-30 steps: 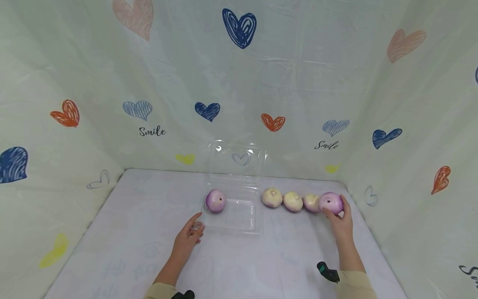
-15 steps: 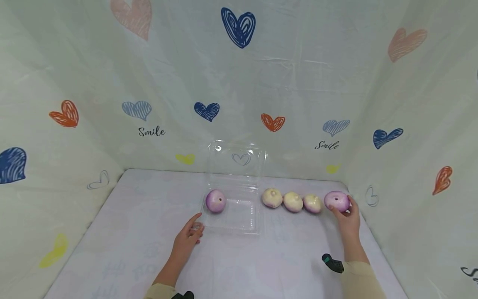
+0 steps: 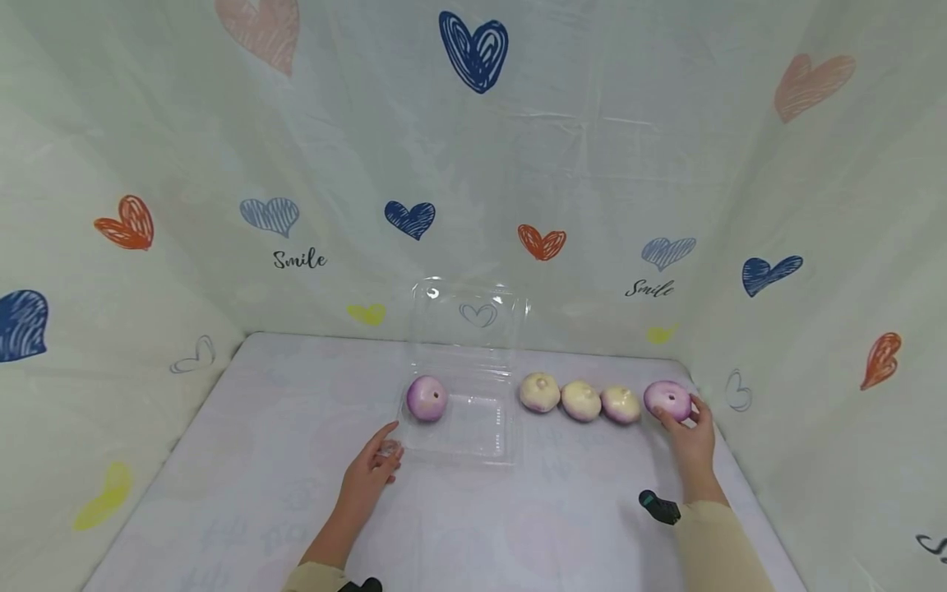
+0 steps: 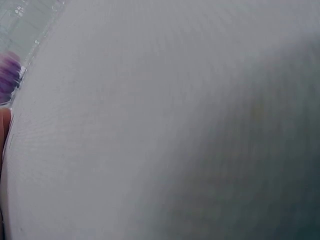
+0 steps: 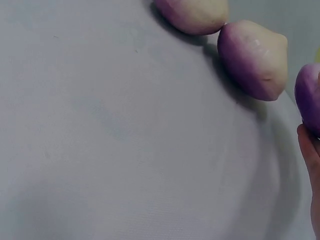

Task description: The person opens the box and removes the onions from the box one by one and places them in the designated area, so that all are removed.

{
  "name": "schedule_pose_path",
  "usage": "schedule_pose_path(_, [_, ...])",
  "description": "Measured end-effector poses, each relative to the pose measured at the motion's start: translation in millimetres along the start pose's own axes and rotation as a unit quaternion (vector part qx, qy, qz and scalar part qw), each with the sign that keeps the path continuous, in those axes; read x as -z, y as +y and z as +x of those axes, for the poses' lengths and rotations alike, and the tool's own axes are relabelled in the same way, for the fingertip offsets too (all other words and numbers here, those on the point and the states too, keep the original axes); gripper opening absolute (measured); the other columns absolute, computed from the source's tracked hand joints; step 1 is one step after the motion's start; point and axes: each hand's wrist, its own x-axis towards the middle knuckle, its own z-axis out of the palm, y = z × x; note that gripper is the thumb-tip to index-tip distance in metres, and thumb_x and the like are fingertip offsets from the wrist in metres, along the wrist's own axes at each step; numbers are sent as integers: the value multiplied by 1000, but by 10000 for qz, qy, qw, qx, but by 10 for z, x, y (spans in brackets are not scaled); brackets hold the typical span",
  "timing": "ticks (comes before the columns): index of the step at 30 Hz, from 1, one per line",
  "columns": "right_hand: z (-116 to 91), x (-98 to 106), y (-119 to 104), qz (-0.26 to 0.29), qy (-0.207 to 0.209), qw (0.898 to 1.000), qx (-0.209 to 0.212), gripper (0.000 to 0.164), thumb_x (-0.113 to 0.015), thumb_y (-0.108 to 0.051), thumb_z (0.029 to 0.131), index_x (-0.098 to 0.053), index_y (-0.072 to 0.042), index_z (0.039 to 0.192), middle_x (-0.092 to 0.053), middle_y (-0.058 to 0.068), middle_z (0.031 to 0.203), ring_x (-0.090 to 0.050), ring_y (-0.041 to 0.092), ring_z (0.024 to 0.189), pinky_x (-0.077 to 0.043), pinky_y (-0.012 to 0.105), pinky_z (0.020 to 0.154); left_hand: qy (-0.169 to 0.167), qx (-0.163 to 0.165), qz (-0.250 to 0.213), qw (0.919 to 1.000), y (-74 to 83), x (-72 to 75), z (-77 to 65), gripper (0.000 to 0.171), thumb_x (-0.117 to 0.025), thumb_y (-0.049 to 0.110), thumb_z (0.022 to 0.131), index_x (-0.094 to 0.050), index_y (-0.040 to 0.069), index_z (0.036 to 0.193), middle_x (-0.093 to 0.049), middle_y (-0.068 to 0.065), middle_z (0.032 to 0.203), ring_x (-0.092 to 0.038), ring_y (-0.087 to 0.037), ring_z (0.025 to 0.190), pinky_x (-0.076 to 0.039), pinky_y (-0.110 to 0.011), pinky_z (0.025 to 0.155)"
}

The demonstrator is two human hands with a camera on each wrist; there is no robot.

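In the head view, my right hand (image 3: pixel 691 440) grips a purple-and-cream onion (image 3: pixel 667 400) at the right end of a row, its small dark hole facing up. A narrow gap parts it from the nearest onion (image 3: pixel 620 405). My left hand (image 3: pixel 367 473) lies at the front left corner of a clear plastic clamshell box (image 3: pixel 473 450), its fingertips at the rim. The box stands with its lid (image 3: pixel 468 325) raised; one purple onion (image 3: pixel 427 399) sits in its left part. In the right wrist view, only part of the held onion (image 5: pixel 309 97) and my fingers (image 5: pixel 307 147) shows.
Two more onions, a middle one (image 3: pixel 580 400) and a left one (image 3: pixel 539 392), lie in line right of the box. Heart-printed curtains (image 3: pixel 592 148) enclose the white table (image 3: pixel 473 526) at the back and sides.
My right hand has moved the held onion to the right, away from its neighbour, opening a gap. The left hand and the box have stayed where they were.
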Motion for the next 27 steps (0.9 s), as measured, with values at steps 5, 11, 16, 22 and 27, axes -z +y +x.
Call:
schedule_pose_path(5, [24, -55, 63, -33, 119, 9999, 58, 79, -70, -32, 91, -28, -1, 150, -43, 27, 131, -51, 25, 97, -38, 14, 67, 7, -1, -26, 10000, -31, 7, 20, 50, -65, 33, 95, -49, 29, 142, -61, -4, 115, -61, -15, 85, -54, -25, 68])
schedule_pose_path(11, [35, -83, 140, -23, 174, 9998, 39, 77, -65, -35, 94, -27, 2, 149, -43, 29, 130, -47, 35, 107, -39, 22, 73, 2, 23, 11, 10000, -31, 8, 4, 49, -64, 32, 95, -50, 30, 142, -62, -3, 114, -61, -15, 85, -54, -26, 68])
schedule_pose_path(16, [12, -127, 240, -83, 278, 9995, -89, 76, -63, -38, 94, -28, 2, 148, -46, 27, 127, -46, 32, 105, -38, 29, 76, -18, 61, -4, 10000, -41, -4, -5, 49, -65, 32, 95, -49, 29, 142, -62, -4, 116, -61, -16, 85, -54, -26, 69])
schedule_pose_path(22, [7, -215, 280, -64, 450, 9989, -136, 76, -64, -40, 93, -31, 3, 147, -49, 25, 122, -46, 29, 101, -37, 32, 78, 3, 170, 69, 9998, -19, -15, -3, 51, -65, 31, 95, -48, 28, 143, -62, -5, 117, -61, -16, 86, -54, -25, 68])
schedule_pose_path(27, [37, -268, 291, -64, 656, 9977, -140, 75, -65, -40, 92, -34, 3, 145, -51, 24, 118, -46, 29, 99, -35, 34, 80, 6, 196, 99, 9998, 4, -8, -1, 51, -64, 28, 96, -48, 28, 144, -61, -5, 115, -61, -16, 85, -54, -25, 69])
